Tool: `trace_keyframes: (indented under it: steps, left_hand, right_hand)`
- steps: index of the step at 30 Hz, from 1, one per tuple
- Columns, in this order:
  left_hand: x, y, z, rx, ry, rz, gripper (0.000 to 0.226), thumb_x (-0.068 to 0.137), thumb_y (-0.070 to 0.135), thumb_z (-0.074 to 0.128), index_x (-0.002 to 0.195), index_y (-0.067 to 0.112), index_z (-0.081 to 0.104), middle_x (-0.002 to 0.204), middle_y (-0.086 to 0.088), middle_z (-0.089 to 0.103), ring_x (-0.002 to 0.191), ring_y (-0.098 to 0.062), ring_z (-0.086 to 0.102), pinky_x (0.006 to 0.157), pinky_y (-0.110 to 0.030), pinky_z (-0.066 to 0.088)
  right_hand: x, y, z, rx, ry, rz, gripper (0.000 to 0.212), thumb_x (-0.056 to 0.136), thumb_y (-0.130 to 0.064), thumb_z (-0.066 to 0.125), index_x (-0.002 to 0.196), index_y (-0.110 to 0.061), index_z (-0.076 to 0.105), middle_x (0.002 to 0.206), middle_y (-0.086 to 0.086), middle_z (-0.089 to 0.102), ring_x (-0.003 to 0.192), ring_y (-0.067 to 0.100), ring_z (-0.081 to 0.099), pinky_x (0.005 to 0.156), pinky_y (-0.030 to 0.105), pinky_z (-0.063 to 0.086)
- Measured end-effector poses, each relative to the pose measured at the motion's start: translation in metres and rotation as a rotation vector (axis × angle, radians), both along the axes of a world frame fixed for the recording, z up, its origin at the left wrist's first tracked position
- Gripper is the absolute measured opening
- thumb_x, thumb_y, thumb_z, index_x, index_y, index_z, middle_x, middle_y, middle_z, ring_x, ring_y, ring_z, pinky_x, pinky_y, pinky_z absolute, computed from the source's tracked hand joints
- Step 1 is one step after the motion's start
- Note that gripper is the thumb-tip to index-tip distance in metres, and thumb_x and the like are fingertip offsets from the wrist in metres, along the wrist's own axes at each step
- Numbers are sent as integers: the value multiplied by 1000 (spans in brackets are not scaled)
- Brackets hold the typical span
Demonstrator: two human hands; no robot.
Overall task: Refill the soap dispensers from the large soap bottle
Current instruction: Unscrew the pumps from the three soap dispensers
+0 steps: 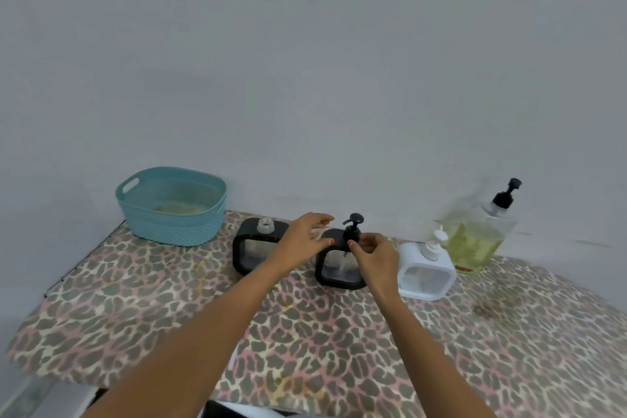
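Your forearms reach out over the leopard-print tablecloth (339,349). Your right hand (375,256) pinches the collar of the black pump (353,229) between thumb and curled fingertips. Your left hand (303,237) lies mostly open, fingers stretched, with the thumb against the shoulder of the black dispenser (334,273) that carries that pump. Just left of your left hand stands an uncapped black dispenser (251,248). Just right of your right hand is a white dispenser (425,273). Beyond it, the large soap bottle (475,237) holds yellow-green soap. Far left sits a teal basket (169,210).
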State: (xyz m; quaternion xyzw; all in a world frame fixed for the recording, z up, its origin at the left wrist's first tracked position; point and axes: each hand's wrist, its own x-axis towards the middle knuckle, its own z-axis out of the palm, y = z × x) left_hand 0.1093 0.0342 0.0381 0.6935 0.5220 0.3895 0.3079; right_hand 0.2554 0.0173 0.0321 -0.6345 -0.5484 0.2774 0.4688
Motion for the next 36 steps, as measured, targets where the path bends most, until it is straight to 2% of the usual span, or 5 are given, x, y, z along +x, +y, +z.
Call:
trace_keyframes:
  steps: [6,11,19,28,36]
  left_hand:
    - [19,20,-16,-113,186,-6,67,78,21,70,136,13,38,140,-6,43,130,-21,40,107,-33,32]
    - [26,23,-14,-83,136,-10,40,76,11,71,113,5,59,113,-13,64,108,-25,57,82,-22,39]
    - [18,27,-19,-98,73,-33,55,71,10,75,122,8,56,122,-10,61,117,-20,54,98,-29,41]
    - [18,30,-21,-118,98,-32,62,70,10,76,126,8,52,131,-8,56,124,-18,49,104,-25,35]
    - [17,32,-22,-127,121,-31,61,71,11,76,127,9,51,133,-7,54,125,-15,47,100,-16,30]
  right_hand:
    - [6,21,-6,31,-48,42,37,82,-16,67,115,-5,55,101,3,55,89,12,52,76,17,38]
    - [4,39,-12,16,-185,112,34,79,-27,70,103,-7,59,97,2,50,89,15,49,74,20,36]
    - [9,49,-8,17,-220,164,27,78,-14,71,100,1,65,98,13,64,80,13,53,59,9,35]
    - [26,56,-1,-194,-27,379,37,79,-2,67,115,-9,61,108,7,64,107,22,59,95,32,47]
    - [15,49,-10,-23,-94,126,35,72,-20,76,97,-7,55,89,1,55,79,15,51,56,7,39]
